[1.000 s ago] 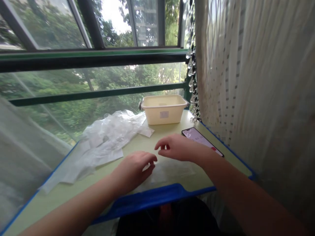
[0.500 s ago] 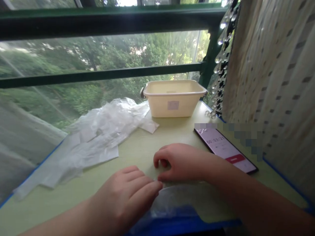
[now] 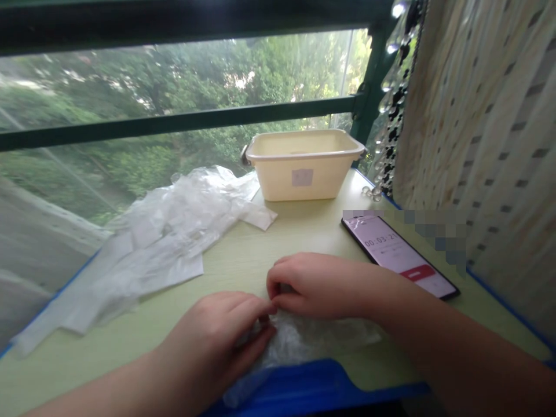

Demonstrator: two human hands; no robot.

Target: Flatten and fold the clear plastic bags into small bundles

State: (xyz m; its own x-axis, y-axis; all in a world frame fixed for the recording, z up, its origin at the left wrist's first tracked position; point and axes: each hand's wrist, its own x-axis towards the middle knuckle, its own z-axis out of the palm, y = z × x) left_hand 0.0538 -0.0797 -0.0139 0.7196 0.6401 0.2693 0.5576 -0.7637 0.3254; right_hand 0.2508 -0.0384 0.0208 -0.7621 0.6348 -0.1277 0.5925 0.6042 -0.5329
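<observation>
A clear plastic bag lies flat on the pale green table near its blue front edge. My left hand rests on the bag's left part with fingers curled and pinching at its top edge. My right hand is just beyond it, fingers bent, thumb and forefinger pinching the same edge. The two hands touch at the fingertips.
A heap of clear plastic bags sprawls over the table's left side. A cream plastic tub stands at the back by the window. A phone with a running timer lies at the right, beside a curtain.
The view has tilted down and closer. My hands have drawn together on the bag's edge, the left fingers curling from flat into a pinch.
</observation>
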